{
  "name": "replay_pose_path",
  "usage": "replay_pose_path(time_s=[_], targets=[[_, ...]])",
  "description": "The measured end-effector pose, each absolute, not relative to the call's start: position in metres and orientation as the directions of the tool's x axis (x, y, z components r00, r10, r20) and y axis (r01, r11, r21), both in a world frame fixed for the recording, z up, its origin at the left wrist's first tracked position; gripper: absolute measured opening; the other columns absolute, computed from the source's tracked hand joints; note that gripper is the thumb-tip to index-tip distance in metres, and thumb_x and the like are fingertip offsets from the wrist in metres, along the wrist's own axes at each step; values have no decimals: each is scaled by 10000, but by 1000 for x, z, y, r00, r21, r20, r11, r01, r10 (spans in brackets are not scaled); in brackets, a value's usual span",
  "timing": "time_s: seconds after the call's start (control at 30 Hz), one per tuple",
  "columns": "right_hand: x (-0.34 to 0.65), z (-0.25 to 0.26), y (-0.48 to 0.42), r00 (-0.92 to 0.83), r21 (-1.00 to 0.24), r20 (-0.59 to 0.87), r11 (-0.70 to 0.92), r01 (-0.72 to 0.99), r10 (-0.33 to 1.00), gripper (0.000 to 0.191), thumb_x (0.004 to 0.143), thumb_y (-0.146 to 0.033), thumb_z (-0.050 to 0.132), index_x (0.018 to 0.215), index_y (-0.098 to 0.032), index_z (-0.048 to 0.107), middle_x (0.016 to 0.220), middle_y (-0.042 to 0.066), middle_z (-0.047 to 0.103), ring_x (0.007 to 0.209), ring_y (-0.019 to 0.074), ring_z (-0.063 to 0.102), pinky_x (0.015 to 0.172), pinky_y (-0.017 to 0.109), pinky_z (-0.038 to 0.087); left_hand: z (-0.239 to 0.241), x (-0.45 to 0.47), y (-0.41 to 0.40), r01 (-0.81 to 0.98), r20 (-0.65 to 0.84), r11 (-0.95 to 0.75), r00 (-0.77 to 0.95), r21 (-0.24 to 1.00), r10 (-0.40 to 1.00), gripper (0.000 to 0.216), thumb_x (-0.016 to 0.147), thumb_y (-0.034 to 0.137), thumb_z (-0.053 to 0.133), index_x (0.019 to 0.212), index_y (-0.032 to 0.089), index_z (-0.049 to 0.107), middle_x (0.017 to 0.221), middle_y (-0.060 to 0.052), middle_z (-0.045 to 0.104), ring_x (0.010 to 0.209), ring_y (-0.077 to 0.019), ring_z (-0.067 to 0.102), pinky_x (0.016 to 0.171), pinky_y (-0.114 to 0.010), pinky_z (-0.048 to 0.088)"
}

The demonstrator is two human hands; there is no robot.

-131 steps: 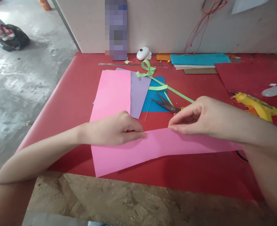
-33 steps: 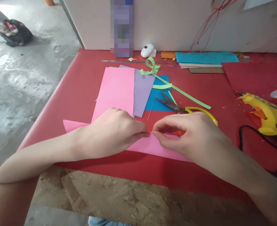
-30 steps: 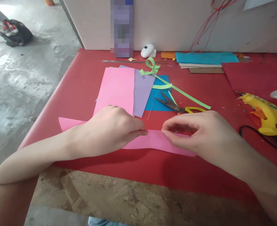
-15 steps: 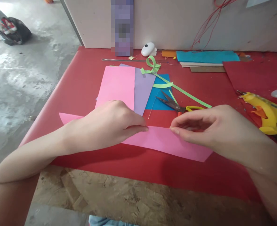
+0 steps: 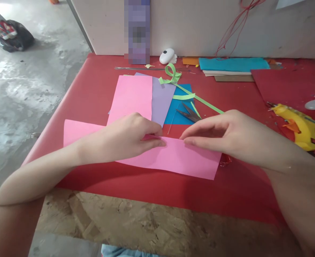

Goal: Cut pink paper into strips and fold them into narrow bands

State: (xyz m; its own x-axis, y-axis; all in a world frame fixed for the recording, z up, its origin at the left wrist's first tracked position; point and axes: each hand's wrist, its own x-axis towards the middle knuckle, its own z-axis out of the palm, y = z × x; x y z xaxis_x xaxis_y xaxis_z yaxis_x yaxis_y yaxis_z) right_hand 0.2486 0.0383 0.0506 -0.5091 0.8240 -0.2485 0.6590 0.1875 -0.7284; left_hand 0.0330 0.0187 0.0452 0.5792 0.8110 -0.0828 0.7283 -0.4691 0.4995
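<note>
A long pink paper strip (image 5: pixel 178 159) lies crosswise on the red table cover (image 5: pixel 87 96) near the front edge. My left hand (image 5: pixel 127 137) rests on the strip's middle with fingers curled, thumb and fingertips pinching its upper edge. My right hand (image 5: pixel 221 134) is just to the right, fingers together and pressed on the same edge. The two hands' fingertips are a little apart. The strip's left end (image 5: pixel 71 130) sticks out beyond my left wrist.
Behind the hands lie pink (image 5: pixel 133 94), purple (image 5: pixel 161 100) and blue (image 5: pixel 180 103) sheets, green paper strips (image 5: pixel 173 76) and scissors (image 5: pixel 189 114). A yellow glue gun (image 5: pixel 296 125) lies at the right. Stacked sheets (image 5: pixel 232 66) and a white gadget (image 5: pixel 166 56) sit by the back wall.
The strip shows wider than half a second ago. My right hand has slid left along its upper edge towards my left hand and now covers the scissors' handles.
</note>
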Motion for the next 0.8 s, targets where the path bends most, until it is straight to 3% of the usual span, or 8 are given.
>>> replay_pose_path(time_s=[0.23, 0.53, 0.67, 0.8], targets=[[244, 47, 36, -466, -726, -250, 154, 670, 848, 167, 753, -303, 613, 685, -231, 747, 656, -15, 692, 574, 120, 600, 462, 210, 412, 48, 36, 18, 705, -70, -428, 558, 565, 827, 158, 830, 246, 627, 712, 151, 671, 520, 78, 571, 424, -29, 368, 481, -158, 320], [247, 39, 33, -573, -704, -161, 313, 637, 803, 197, 818, -292, 550, 751, -231, 725, 741, -28, 708, 632, 126, 631, 504, 220, 450, 45, 38, 15, 687, -46, -468, 587, 556, 808, 162, 829, 209, 619, 682, 147, 643, 498, 78, 540, 422, -26, 353, 470, -148, 316], [238, 39, 29, -527, -758, -143, 250, 602, 838, 153, 781, -212, 564, 719, -235, 702, 742, -38, 712, 669, 119, 653, 574, 206, 497, 42, 39, 10, 729, -18, -488, 564, 480, 825, 240, 852, 224, 578, 622, 155, 593, 457, 71, 417, 432, -50, 314, 457, -175, 280], [236, 43, 23, -474, -786, -113, 213, 580, 873, 151, 720, -164, 576, 660, -226, 700, 688, -37, 698, 625, 121, 642, 539, 205, 489, 47, 39, 0, 748, 29, -543, 577, 381, 816, 296, 889, 241, 520, 604, 165, 537, 457, 69, 341, 413, -61, 300, 446, -211, 246]])
